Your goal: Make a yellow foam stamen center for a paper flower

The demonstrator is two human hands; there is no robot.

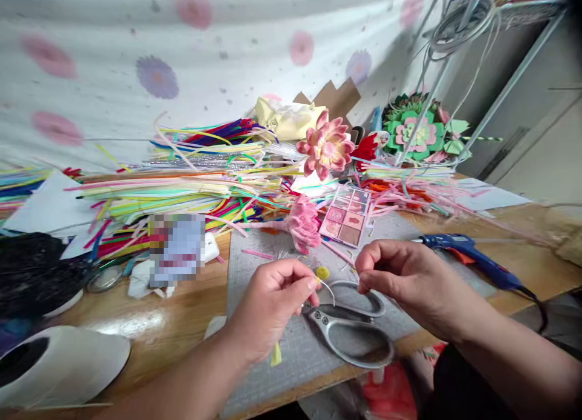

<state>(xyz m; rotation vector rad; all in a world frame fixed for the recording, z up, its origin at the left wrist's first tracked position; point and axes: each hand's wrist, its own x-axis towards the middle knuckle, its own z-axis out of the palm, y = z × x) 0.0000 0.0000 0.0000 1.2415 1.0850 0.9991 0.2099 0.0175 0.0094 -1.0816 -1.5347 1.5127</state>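
Note:
My left hand (pixel 273 302) is closed in a pinch on a thin pale wire (pixel 328 291), which curves out past the fingertips. My right hand (pixel 395 274) is closed too, thumb near the index finger; whatever it may hold is too small to make out. Silver scissors (pixel 348 332) lie on the grey cutting mat (pixel 254 383) below and between both hands. A small yellow disc (pixel 322 273) is just beyond the left fingertips. Farther back lie a pink fuzzy flower (pixel 304 225) and a makeup palette (pixel 345 216).
Bundles of coloured pipe cleaners (pixel 182 190) spread across the back. A blue glue gun (pixel 477 262) lies at the right. A larger pink flower (pixel 326 144) stands behind the palette. At the left are a black plastic bag (pixel 36 274) and a white roll (pixel 77 365).

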